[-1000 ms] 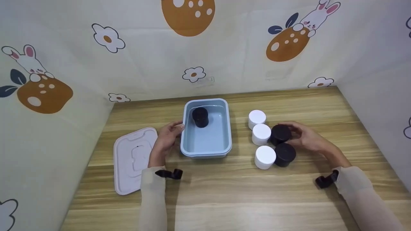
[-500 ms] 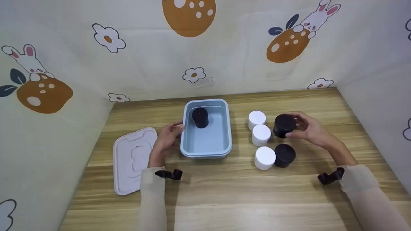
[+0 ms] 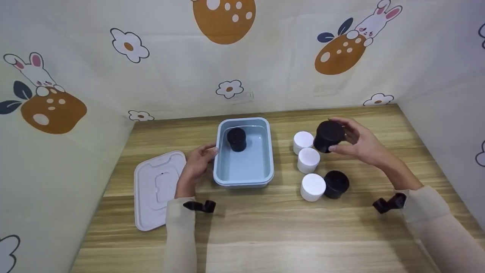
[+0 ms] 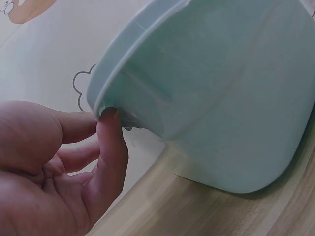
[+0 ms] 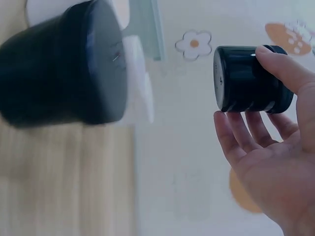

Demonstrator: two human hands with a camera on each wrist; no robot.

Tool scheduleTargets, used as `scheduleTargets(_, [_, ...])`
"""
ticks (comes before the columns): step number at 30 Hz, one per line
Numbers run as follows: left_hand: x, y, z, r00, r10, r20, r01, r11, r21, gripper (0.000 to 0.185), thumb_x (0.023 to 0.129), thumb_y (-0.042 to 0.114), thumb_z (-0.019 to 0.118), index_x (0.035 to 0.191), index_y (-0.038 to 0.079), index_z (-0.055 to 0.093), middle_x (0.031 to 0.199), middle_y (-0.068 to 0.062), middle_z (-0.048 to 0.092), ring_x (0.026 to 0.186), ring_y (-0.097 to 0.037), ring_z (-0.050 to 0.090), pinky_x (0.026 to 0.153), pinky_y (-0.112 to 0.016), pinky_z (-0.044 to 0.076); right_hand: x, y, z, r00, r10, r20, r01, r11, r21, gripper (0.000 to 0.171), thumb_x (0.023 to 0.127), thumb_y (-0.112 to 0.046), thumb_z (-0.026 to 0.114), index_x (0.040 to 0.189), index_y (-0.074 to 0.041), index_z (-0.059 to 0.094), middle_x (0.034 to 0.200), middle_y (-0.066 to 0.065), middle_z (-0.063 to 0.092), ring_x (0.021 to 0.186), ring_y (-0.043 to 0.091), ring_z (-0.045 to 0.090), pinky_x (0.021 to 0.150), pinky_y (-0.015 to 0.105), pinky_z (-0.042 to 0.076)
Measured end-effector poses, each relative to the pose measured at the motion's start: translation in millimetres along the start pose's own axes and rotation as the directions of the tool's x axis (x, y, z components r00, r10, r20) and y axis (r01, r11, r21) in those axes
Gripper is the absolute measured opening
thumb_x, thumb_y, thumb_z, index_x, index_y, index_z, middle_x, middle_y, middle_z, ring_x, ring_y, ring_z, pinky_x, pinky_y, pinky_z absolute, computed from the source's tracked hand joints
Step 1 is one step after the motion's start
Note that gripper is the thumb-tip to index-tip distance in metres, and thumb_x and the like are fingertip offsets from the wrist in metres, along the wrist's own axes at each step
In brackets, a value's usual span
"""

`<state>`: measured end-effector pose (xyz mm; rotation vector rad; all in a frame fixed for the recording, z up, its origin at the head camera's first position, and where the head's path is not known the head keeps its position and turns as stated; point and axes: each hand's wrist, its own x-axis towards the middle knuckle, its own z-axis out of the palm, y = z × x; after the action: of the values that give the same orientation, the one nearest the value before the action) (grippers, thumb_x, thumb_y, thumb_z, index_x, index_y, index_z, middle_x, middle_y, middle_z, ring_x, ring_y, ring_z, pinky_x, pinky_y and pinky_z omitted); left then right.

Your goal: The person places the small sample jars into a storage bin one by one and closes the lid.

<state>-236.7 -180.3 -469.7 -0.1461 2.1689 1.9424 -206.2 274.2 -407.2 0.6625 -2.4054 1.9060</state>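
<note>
My right hand [image 3: 364,146] holds a black lidded jar [image 3: 329,136] above the table, thumb on one side and fingers on the other; the right wrist view shows this jar [image 5: 251,78] too. My left hand [image 3: 199,163] grips the left side of a light blue plastic container [image 3: 272,159]. In the left wrist view its fingers [image 4: 112,142] sit just under the container's rim. Inside the container, toward the back, stands another black jar [image 3: 237,139]. A third black jar [image 3: 336,184] stands on the table beside the front white jar [image 3: 313,187].
Two more white jars, a middle one [image 3: 308,160] and a back one [image 3: 303,142], stand in line right of the container. A pale lid [image 3: 155,189] lies flat at the left, partly under the left forearm. A patterned cloth wall [image 3: 265,57] rises behind the wooden table [image 3: 265,235].
My right hand has lifted the black jar off the table from beside the white jars, carrying it up and toward the back. My left hand and the container have stayed put.
</note>
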Motion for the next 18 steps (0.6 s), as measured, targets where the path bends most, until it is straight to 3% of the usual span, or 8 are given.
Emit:
scheduleTargets(10, [0.8,2.1,-1.1,1.000,-0.021,0.004,0.021,1.000,0.015,0.045,0.104,0.018,0.055,0.145,0.000,0.048,0.123,-0.025,0.064,0.089,-0.015,0.066,0.073,-0.029,0.057,23.7,-39.6,30.5,0.999,0.025,0.037,-0.022,0.997,-0.076,0.069,0.081,0.008,0.077,0.141,0.004,0.044,0.130,0.001,0.053,0.114,0.003,0.061,0.098,0.013,0.049])
scheduleTargets(18, [0.9,0.1,0.5,0.999,-0.019,0.041,0.021,0.998,-0.060,0.045,0.104,0.015,0.054,0.144,-0.002,0.048,0.116,-0.025,0.066,0.084,-0.017,0.070,0.062,-0.029,0.059,43.7,-56.2,55.4,0.990,0.120,0.078,-0.107,0.983,-0.152,0.070,0.083,0.002,0.077,0.142,0.001,0.038,0.139,0.014,0.045,0.124,0.024,0.053,0.094,0.011,0.049])
